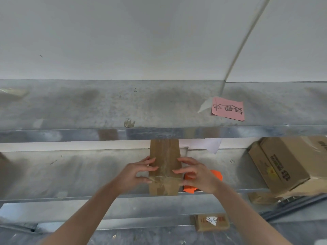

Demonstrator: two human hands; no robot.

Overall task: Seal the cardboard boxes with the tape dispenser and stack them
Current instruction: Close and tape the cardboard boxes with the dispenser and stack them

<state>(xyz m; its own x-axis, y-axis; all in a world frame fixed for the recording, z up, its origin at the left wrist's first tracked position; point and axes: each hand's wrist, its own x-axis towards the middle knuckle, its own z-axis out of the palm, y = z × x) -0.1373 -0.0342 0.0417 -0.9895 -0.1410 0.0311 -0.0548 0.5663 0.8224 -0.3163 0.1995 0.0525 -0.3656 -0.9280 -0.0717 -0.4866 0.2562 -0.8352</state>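
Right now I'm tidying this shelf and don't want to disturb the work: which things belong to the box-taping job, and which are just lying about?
Job: taped box, held by left hand and right hand; orange tape dispenser beside it.
Lying about: pink note; white paper; large printed box (unsure); small labelled box below.
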